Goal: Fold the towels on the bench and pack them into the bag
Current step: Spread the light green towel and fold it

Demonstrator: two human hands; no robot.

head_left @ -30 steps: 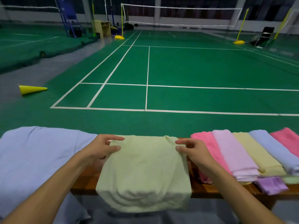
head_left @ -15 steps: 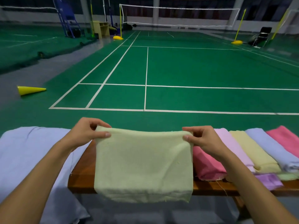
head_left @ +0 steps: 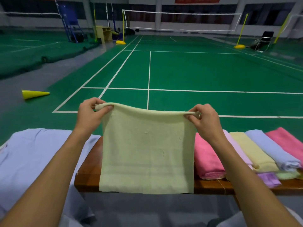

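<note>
A pale yellow-green towel (head_left: 147, 151) hangs in the air over the wooden bench (head_left: 88, 179), folded double with its fold at the top. My left hand (head_left: 91, 115) pinches its top left corner and my right hand (head_left: 203, 118) pinches its top right corner. The towel's lower edge reaches the bench's front edge. To the right, several towels lie side by side on the bench: a pink towel (head_left: 206, 158), a lilac one, a yellow towel (head_left: 252, 153), a light blue towel (head_left: 272, 148) and another pink one. A large pale lavender fabric piece (head_left: 32, 154) lies at the left; whether it is the bag I cannot tell.
Beyond the bench spreads a green badminton court with white lines. A yellow cone (head_left: 34, 94) lies on its side at the left. Small purple and green cloths (head_left: 268, 179) hang at the bench's front right.
Both hands lifted the yellow-green towel off the bench and raised it higher, so it now hangs flat from its two top corners.
</note>
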